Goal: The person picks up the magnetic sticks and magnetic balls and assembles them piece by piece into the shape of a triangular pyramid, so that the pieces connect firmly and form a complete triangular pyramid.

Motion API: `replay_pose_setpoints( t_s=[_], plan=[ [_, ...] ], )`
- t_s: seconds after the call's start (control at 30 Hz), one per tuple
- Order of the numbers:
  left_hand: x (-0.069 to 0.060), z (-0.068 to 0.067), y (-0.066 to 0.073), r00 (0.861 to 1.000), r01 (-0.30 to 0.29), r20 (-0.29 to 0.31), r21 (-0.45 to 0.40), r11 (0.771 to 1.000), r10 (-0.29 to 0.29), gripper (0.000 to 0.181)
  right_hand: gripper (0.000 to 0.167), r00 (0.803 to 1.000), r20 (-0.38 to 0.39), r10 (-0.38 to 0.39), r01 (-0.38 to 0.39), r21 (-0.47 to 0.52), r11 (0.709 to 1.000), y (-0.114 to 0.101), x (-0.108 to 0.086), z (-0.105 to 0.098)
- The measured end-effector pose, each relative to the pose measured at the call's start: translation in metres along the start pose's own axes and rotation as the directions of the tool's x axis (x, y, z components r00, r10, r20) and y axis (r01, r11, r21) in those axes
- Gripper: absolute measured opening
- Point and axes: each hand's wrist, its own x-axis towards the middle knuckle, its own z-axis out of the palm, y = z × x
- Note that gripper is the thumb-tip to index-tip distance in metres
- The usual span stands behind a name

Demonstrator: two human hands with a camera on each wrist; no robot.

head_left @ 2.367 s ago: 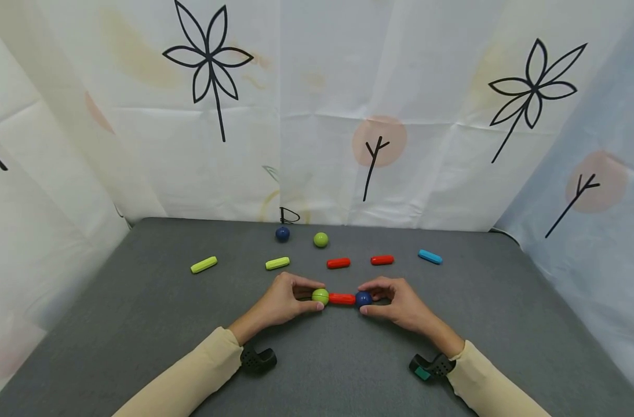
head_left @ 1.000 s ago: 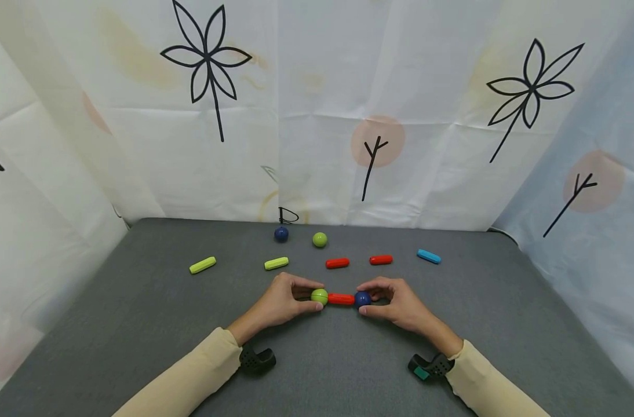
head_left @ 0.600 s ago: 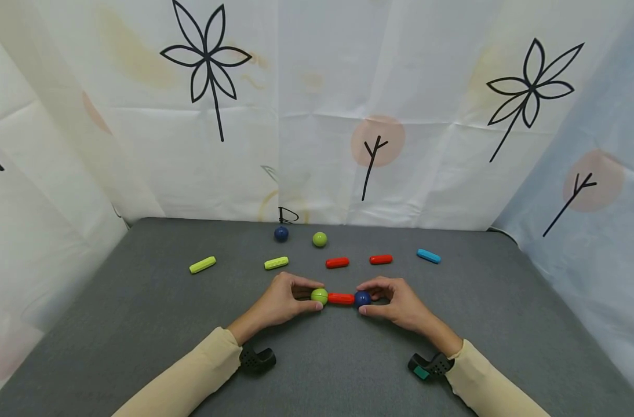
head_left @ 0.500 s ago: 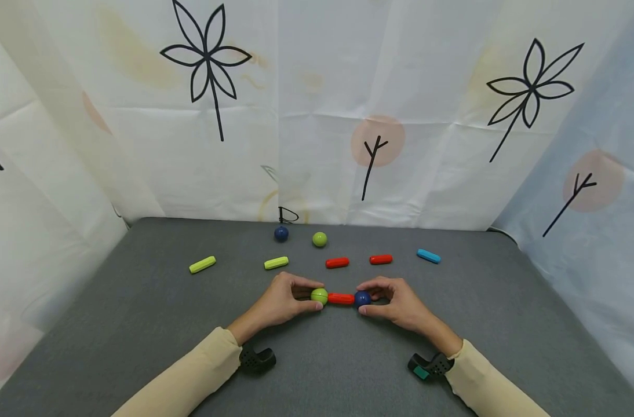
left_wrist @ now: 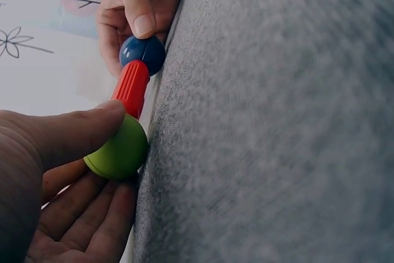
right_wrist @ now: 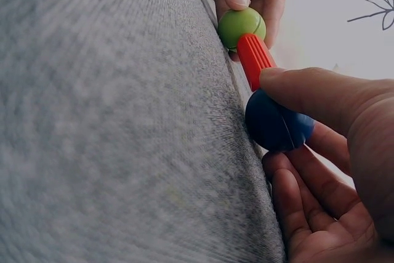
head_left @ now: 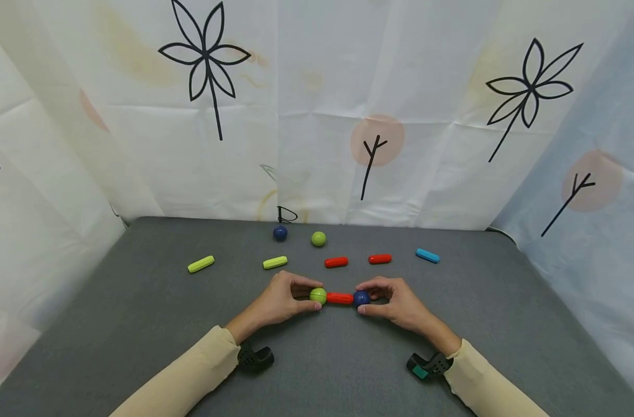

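Observation:
A red ridged rod (head_left: 340, 298) joins a green ball (head_left: 318, 296) on its left to a dark blue ball (head_left: 361, 298) on its right, end to end in one line low over the grey table. My left hand (head_left: 287, 300) pinches the green ball between thumb and fingers. On the other end, my right hand (head_left: 392, 302) holds the blue ball the same way. The left wrist view shows the left thumb (left_wrist: 80, 132) across the green ball near the rod. In the right wrist view, the right thumb (right_wrist: 314, 93) lies over the blue ball (right_wrist: 277, 121), fingers beneath.
Behind the hands lie two yellow-green rods (head_left: 201, 264), two red rods (head_left: 336, 262) and a blue rod (head_left: 427, 255). Farther back sit a loose dark blue ball (head_left: 280, 233) and a loose green ball (head_left: 319, 238). A patterned white curtain (head_left: 317, 75) borders the table's back and sides.

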Motion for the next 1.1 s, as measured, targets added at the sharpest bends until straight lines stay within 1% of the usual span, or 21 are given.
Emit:
replay_pose_setpoints(
  t_s=[0.07,0.2,0.3,0.4,0.57,0.7,0.87,1.1],
  plan=[
    [0.0,-0.001,0.001,1.0,0.004,0.0,0.002,1.0,-0.004,0.04,0.038,1.0,0.0,0.001,-0.001,-0.001,1.0,0.0,0.0,0.0],
    [0.001,-0.003,0.002,1.0,-0.007,-0.004,-0.008,1.0,0.007,0.04,0.038,1.0,0.0,-0.001,0.001,0.0,1.0,-0.001,0.0,0.0],
    [0.003,-0.005,0.003,1.0,-0.01,-0.019,-0.021,1.0,0.009,0.042,0.039,1.0,-0.001,-0.003,0.003,0.003,1.0,-0.001,0.0,0.0],
    [0.008,-0.008,0.004,0.999,-0.014,-0.046,-0.002,1.0,0.014,0.042,0.039,1.0,-0.002,-0.004,0.004,0.006,1.0,-0.002,0.0,0.0],
    [0.026,-0.012,0.004,0.995,-0.01,-0.101,0.069,0.998,0.017,0.039,0.039,1.0,0.003,-0.004,0.004,0.011,1.0,-0.004,0.0,0.001],
    [0.043,-0.014,0.007,0.99,0.014,-0.139,0.13,0.991,0.004,0.038,0.039,1.0,0.007,0.001,-0.001,0.017,1.0,-0.003,0.0,0.001],
    [0.061,-0.01,0.007,0.99,0.046,-0.139,0.183,0.982,-0.02,0.038,0.04,1.0,0.024,0.008,-0.009,0.026,1.0,-0.001,0.001,-0.002],
    [0.076,-0.003,0.003,0.991,0.046,-0.136,0.217,0.975,-0.017,0.037,0.039,0.998,0.051,0.022,-0.024,0.032,0.999,0.0,-0.001,-0.009]
  ],
)
